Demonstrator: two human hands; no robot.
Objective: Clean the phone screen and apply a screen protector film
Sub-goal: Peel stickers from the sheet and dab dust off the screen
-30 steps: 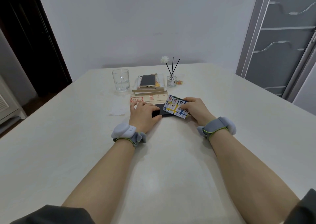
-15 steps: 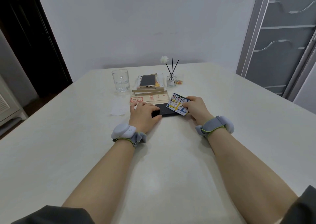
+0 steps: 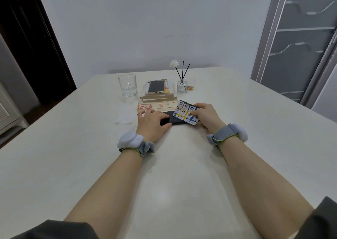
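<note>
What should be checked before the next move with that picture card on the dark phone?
1. The dark phone lies flat on the table: ok.
2. The left hand holds the dark phone's left end steady: ok.
3. The right hand pinches the card: ok.
4. The card sits over the dark phone's right end: ok. Whether its edge touches the screen: cannot tell.
5. Film in place, free of bubbles and dust: cannot tell.
6. The glass stands farther back, apart from both hands: ok.
</note>
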